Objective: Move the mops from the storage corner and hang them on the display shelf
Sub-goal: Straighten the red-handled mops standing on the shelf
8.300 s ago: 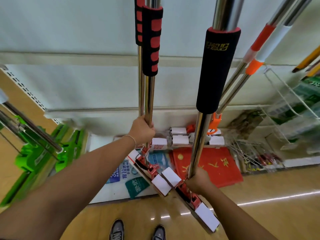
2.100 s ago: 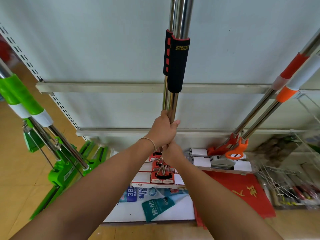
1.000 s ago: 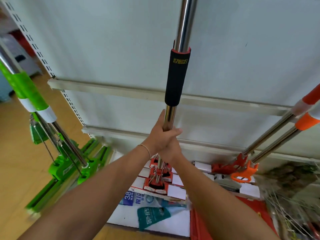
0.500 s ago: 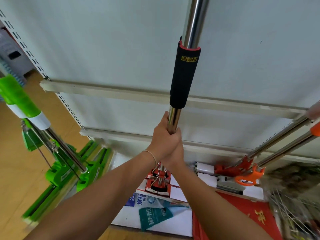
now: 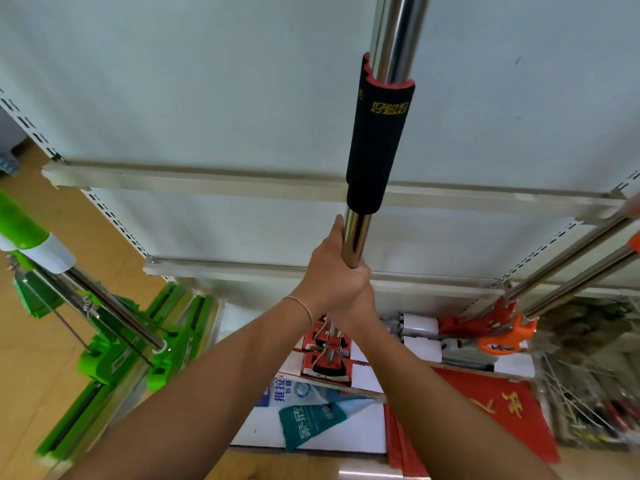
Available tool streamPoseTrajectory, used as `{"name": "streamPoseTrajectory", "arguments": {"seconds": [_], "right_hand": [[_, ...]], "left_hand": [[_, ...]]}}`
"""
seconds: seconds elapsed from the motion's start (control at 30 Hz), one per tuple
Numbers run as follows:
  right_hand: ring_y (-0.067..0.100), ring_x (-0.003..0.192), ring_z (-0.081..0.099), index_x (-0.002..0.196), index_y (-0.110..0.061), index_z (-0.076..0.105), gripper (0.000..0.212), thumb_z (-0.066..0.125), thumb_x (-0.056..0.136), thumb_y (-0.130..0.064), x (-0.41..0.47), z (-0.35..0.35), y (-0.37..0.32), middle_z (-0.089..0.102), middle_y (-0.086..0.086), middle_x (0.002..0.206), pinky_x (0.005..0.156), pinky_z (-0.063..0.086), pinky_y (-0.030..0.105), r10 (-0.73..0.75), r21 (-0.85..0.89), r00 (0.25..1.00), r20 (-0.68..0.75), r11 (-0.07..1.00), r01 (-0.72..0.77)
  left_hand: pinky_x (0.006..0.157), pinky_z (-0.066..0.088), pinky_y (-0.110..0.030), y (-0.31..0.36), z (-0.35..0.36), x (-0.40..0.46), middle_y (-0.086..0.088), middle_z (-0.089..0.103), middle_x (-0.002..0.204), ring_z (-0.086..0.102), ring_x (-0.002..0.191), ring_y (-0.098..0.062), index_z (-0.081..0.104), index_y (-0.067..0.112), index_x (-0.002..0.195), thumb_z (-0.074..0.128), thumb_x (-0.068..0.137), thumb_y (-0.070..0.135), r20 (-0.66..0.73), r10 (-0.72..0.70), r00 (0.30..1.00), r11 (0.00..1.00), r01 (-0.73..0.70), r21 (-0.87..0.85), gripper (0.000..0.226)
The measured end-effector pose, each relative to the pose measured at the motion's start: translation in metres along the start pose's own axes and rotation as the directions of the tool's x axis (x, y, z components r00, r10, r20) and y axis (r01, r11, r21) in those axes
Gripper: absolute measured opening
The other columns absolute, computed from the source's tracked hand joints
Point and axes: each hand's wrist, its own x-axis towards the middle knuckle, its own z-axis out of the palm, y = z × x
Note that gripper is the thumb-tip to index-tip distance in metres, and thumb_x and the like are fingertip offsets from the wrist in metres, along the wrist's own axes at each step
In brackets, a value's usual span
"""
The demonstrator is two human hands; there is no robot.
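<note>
Both hands grip the chrome mop pole (image 5: pixel 354 237) upright in front of the white display shelf (image 5: pixel 214 185). Left hand (image 5: pixel 332 275): fingers wrapped around the pole just below the black foam sleeve (image 5: pixel 379 140). Right hand (image 5: pixel 360 303): directly beneath the left, touching it, mostly hidden, closed on the same pole. The red-and-white mop head (image 5: pixel 329 362) hangs below both hands.
</note>
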Motion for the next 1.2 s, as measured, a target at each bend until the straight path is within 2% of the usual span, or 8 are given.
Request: {"name": "streamPoseTrajectory", "arguments": {"seconds": [0.17,0.3,0.43,0.5,0.6,0.77,1.0,1.2], "right_hand": [[0.012,0.090,0.073,0.147,-0.015,0.039,0.043,0.037,0.105,-0.006,-0.012,-0.011,-0.002,0.068,0.007,0.107,0.071,0.059,0.027,-0.193,-0.198,0.976,0.096,0.958,0.209],[0.022,0.105,0.071,0.153,-0.031,0.028,0.057,0.041,0.103,-0.006,-0.022,-0.023,-0.005,0.061,0.010,0.129,0.082,0.059,0.038,-0.114,-0.189,0.983,0.145,0.972,0.141],[0.005,0.107,0.060,0.156,-0.037,0.003,0.093,0.058,0.094,0.006,-0.037,-0.035,-0.004,0.044,-0.009,0.139,0.092,0.054,0.028,-0.092,-0.384,0.963,0.255,0.904,0.188],[0.008,0.106,0.062,0.155,-0.035,0.015,0.089,0.063,0.091,0.005,-0.044,-0.036,-0.005,0.049,-0.018,0.124,0.080,0.054,0.018,-0.094,-0.406,0.975,0.199,0.898,0.169],[0.016,0.109,0.061,0.147,-0.034,0.032,0.081,0.072,0.084,-0.003,-0.052,-0.036,-0.004,0.059,-0.005,0.126,0.084,0.049,0.022,-0.199,-0.554,0.976,0.087,0.804,0.213],[0.005,0.122,0.039,0.158,-0.031,0.000,0.098,0.062,0.091,0.004,-0.060,-0.035,-0.004,0.030,-0.010,0.142,0.101,0.045,0.024,0.018,-0.491,0.985,0.173,0.869,0.070],[0.023,0.143,0.039,0.158,-0.028,-0.006,0.097,0.063,0.094,-0.007,-0.073,-0.026,-0.012,0.030,0.003,0.160,0.103,0.044,0.028,-0.009,-0.643,0.993,0.115,0.762,0.081],[0.025,0.144,0.036,0.159,-0.025,-0.005,0.096,0.063,0.093,-0.008,-0.087,-0.026,-0.019,0.029,0.002,0.161,0.108,0.040,0.033,-0.018,-0.713,0.996,0.085,0.697,0.074]], "left_hand": [[0.075,0.044,-0.003,0.005,-0.008,-0.009,0.004,0.058,0.099,0.059,0.092,-0.007,0.043,0.026,0.122,0.069,0.081,0.010,0.097,0.072,0.993,0.996,-0.067,-0.056,0.051],[0.104,0.049,-0.041,-0.007,-0.011,-0.014,-0.011,0.047,0.142,0.054,0.124,-0.020,0.016,0.038,0.151,0.073,0.074,0.036,0.215,-0.014,0.977,1.000,0.019,-0.020,0.096],[0.095,0.055,-0.036,-0.015,-0.012,-0.027,-0.002,0.053,0.131,0.062,0.104,-0.012,0.000,0.039,0.155,0.075,0.077,0.033,0.283,-0.054,0.958,0.999,0.052,0.018,0.108],[0.097,0.054,-0.039,-0.016,-0.011,-0.031,-0.005,0.056,0.129,0.062,0.107,-0.016,-0.003,0.041,0.154,0.074,0.077,0.036,0.289,-0.076,0.954,0.997,0.071,0.027,0.109],[0.103,0.050,-0.044,-0.015,-0.011,-0.034,-0.008,0.052,0.139,0.058,0.120,-0.023,-0.001,0.042,0.153,0.071,0.072,0.043,0.282,-0.101,0.954,0.995,0.093,0.041,0.108],[0.111,0.042,-0.045,-0.023,-0.013,-0.042,-0.006,0.043,0.149,0.046,0.135,-0.022,0.007,0.036,0.154,0.068,0.075,0.047,0.324,-0.139,0.936,0.989,0.116,0.089,0.100],[0.119,0.028,-0.047,-0.024,-0.024,-0.047,0.009,0.031,0.159,0.028,0.147,-0.015,0.012,0.042,0.154,0.057,0.076,0.068,0.346,-0.149,0.926,0.989,0.136,0.063,0.093],[0.123,0.018,-0.044,-0.014,-0.037,-0.060,0.009,0.012,0.165,0.014,0.151,-0.013,0.008,0.030,0.158,0.053,0.088,0.058,0.321,-0.098,0.942,0.995,0.088,0.045,0.087]]}}
